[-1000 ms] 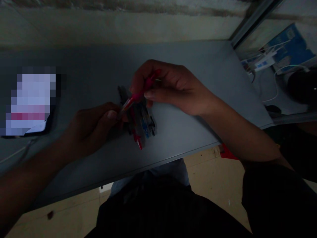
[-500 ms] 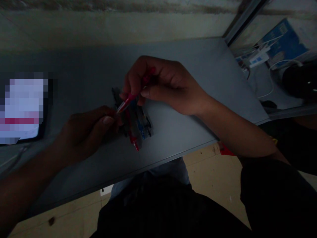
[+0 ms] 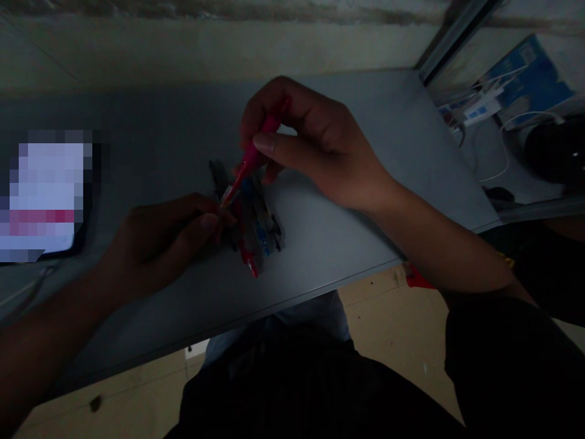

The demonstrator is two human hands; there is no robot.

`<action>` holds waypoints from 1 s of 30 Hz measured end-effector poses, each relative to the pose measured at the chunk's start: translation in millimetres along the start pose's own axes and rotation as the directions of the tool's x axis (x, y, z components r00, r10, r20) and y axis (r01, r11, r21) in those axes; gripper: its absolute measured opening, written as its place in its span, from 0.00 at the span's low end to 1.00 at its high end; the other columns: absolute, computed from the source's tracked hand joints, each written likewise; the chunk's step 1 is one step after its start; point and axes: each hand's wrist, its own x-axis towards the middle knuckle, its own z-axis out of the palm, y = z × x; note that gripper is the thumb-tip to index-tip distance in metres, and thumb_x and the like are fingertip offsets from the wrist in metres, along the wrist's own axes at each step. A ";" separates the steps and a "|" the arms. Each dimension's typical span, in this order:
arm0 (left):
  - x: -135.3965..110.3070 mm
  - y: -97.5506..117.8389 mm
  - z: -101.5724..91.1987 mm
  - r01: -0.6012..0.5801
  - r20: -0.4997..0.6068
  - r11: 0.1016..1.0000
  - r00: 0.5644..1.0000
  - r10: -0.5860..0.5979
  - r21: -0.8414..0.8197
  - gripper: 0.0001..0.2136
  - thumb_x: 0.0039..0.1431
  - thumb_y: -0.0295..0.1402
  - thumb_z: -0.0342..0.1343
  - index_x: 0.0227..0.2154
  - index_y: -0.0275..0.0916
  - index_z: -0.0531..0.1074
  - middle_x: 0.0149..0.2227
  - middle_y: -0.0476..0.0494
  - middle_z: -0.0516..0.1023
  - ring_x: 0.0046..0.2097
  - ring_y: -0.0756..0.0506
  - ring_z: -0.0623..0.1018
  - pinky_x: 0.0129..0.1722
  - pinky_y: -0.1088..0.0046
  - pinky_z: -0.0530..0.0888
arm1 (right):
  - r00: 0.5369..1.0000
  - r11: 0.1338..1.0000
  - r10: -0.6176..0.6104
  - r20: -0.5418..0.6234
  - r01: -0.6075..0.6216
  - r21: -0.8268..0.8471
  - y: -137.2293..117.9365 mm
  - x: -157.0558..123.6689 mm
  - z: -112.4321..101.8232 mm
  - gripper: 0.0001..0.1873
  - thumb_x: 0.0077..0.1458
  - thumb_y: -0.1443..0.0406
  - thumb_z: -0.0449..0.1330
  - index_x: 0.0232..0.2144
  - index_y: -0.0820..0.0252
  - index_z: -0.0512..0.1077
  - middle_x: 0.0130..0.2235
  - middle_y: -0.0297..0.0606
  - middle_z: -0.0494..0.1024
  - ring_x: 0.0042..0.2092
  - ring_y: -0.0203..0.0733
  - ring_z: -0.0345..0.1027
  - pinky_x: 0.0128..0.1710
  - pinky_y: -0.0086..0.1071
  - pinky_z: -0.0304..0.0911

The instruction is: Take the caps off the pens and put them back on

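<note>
My right hand [image 3: 315,143] holds a red pen [image 3: 253,153] aslant between thumb and fingers, its clear lower end pointing down to the left. At that lower end, the thumb and fingers of my left hand [image 3: 159,238] are pinched together on the pen's tip; the exact point of contact is dark and partly hidden. Beneath the hands, several pens lie side by side on the grey table [image 3: 320,244]: a second red pen [image 3: 249,258], a blue pen [image 3: 262,236] and dark pens [image 3: 275,227], partly covered by my fingers.
A phone-like device with a lit, pixelated screen [image 3: 48,189] lies at the left, a cable [image 3: 27,292] near it. Beyond the metal frame [image 3: 457,39] at right are a blue box [image 3: 532,79], white cables and a black rounded object [image 3: 555,146]. A wall [image 3: 205,55] runs behind the table.
My right hand has moved slightly up and to the right, holding the red pen more steeply. My left hand has shifted slightly right, still pinching at the tip.
</note>
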 end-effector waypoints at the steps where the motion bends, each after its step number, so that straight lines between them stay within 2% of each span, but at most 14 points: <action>1: 0.1 0.2 0.0 -0.002 0.000 1.000 1.000 0.002 -0.009 0.20 0.83 0.49 0.51 0.47 0.44 0.84 0.33 0.52 0.86 0.29 0.50 0.81 0.30 0.78 0.71 | 0.995 0.998 -0.053 -0.086 0.055 0.013 2.1 0.6 -1.0 0.15 0.70 0.56 0.70 0.45 0.59 0.71 0.41 0.33 0.74 0.42 0.34 0.74 0.37 0.22 0.73; 3: 0.7 0.3 0.1 -0.015 0.002 1.000 1.000 0.015 -0.026 0.19 0.83 0.48 0.52 0.48 0.44 0.84 0.33 0.52 0.86 0.30 0.50 0.81 0.31 0.78 0.72 | 0.999 0.998 0.049 0.009 -0.049 -0.050 3.5 2.1 -3.6 0.19 0.74 0.50 0.67 0.49 0.57 0.70 0.47 0.35 0.77 0.48 0.36 0.78 0.42 0.24 0.76; 5: 1.3 0.2 0.1 -0.029 0.009 0.999 1.000 0.030 -0.032 0.18 0.83 0.47 0.52 0.48 0.44 0.84 0.33 0.52 0.86 0.30 0.50 0.82 0.31 0.78 0.72 | 0.985 0.981 0.137 0.108 -0.121 -0.149 1.5 4.6 -5.2 0.20 0.76 0.46 0.64 0.50 0.55 0.69 0.47 0.36 0.79 0.52 0.39 0.80 0.45 0.25 0.78; 7: 1.8 0.6 0.1 -0.034 0.007 0.999 0.999 0.035 -0.025 0.18 0.83 0.47 0.52 0.48 0.44 0.84 0.33 0.52 0.86 0.30 0.50 0.82 0.30 0.78 0.72 | 0.968 0.969 0.169 0.183 -0.129 -0.209 -1.7 7.8 -4.4 0.21 0.77 0.45 0.62 0.51 0.55 0.70 0.47 0.36 0.81 0.55 0.41 0.81 0.47 0.26 0.79; 12: 2.7 2.9 0.6 -0.015 0.005 1.000 1.000 0.015 -0.022 0.19 0.82 0.48 0.52 0.47 0.44 0.84 0.31 0.52 0.84 0.29 0.50 0.81 0.30 0.79 0.71 | 0.955 0.973 0.116 0.274 -0.054 -0.224 -3.7 13.7 -0.3 0.22 0.78 0.45 0.62 0.54 0.57 0.71 0.48 0.36 0.82 0.57 0.41 0.81 0.51 0.28 0.79; 16: 3.7 3.0 1.5 -0.026 0.000 0.999 1.000 0.026 -0.025 0.19 0.82 0.49 0.52 0.46 0.44 0.85 0.30 0.54 0.83 0.27 0.51 0.79 0.28 0.80 0.70 | 0.947 0.976 0.074 0.314 -0.005 -0.216 0.3 8.2 -5.4 0.23 0.79 0.45 0.61 0.56 0.58 0.72 0.51 0.37 0.82 0.57 0.40 0.81 0.52 0.29 0.77; 18: 3.6 3.8 1.4 -0.025 0.000 1.000 1.000 0.025 -0.010 0.19 0.81 0.49 0.52 0.45 0.44 0.85 0.31 0.54 0.84 0.28 0.50 0.80 0.29 0.79 0.71 | 0.957 0.978 0.048 0.287 0.013 -0.207 4.1 3.0 -7.5 0.23 0.81 0.46 0.58 0.56 0.59 0.71 0.52 0.37 0.82 0.57 0.39 0.81 0.53 0.28 0.76; 21: 2.2 5.7 1.0 -0.016 0.011 1.000 1.000 0.016 0.000 0.19 0.82 0.48 0.52 0.46 0.44 0.85 0.31 0.54 0.83 0.28 0.51 0.79 0.29 0.79 0.70 | 0.987 0.985 -0.010 0.163 0.037 -0.167 13.3 -1.8 -7.6 0.21 0.82 0.48 0.56 0.55 0.60 0.72 0.52 0.34 0.82 0.53 0.33 0.81 0.53 0.27 0.73; 23: 1.3 6.1 0.9 -0.012 0.018 1.000 1.000 0.012 -0.007 0.19 0.82 0.47 0.51 0.48 0.44 0.84 0.30 0.54 0.82 0.26 0.51 0.78 0.28 0.79 0.69 | 0.993 0.993 -0.034 0.112 0.046 -0.107 19.1 -1.5 -7.0 0.20 0.80 0.49 0.61 0.53 0.61 0.73 0.49 0.33 0.84 0.49 0.31 0.81 0.50 0.24 0.72; 25: 0.9 5.4 1.1 -0.017 0.011 1.000 1.000 0.017 -0.020 0.19 0.83 0.47 0.50 0.48 0.44 0.84 0.29 0.54 0.81 0.25 0.51 0.77 0.27 0.78 0.68 | 0.993 0.998 -0.045 0.112 0.048 -0.027 20.2 0.1 -6.6 0.19 0.76 0.50 0.66 0.51 0.62 0.74 0.46 0.35 0.86 0.46 0.31 0.82 0.44 0.22 0.71; 28: 1.8 3.7 1.5 -0.026 0.001 0.999 1.000 0.026 -0.033 0.19 0.83 0.48 0.50 0.47 0.44 0.84 0.28 0.54 0.80 0.24 0.51 0.76 0.25 0.78 0.67 | 0.994 0.997 -0.067 0.084 0.064 0.039 8.8 0.8 -5.7 0.15 0.73 0.57 0.70 0.48 0.62 0.76 0.46 0.37 0.89 0.45 0.33 0.83 0.41 0.23 0.71; 30: 2.9 4.1 1.4 -0.022 -0.004 0.999 1.000 0.022 -0.029 0.19 0.82 0.48 0.50 0.46 0.44 0.83 0.28 0.55 0.80 0.24 0.51 0.75 0.25 0.78 0.67 | 0.999 0.999 0.041 -0.014 -0.041 -0.018 -3.1 -0.1 -4.4 0.05 0.73 0.66 0.65 0.48 0.62 0.75 0.47 0.38 0.88 0.47 0.34 0.81 0.45 0.25 0.72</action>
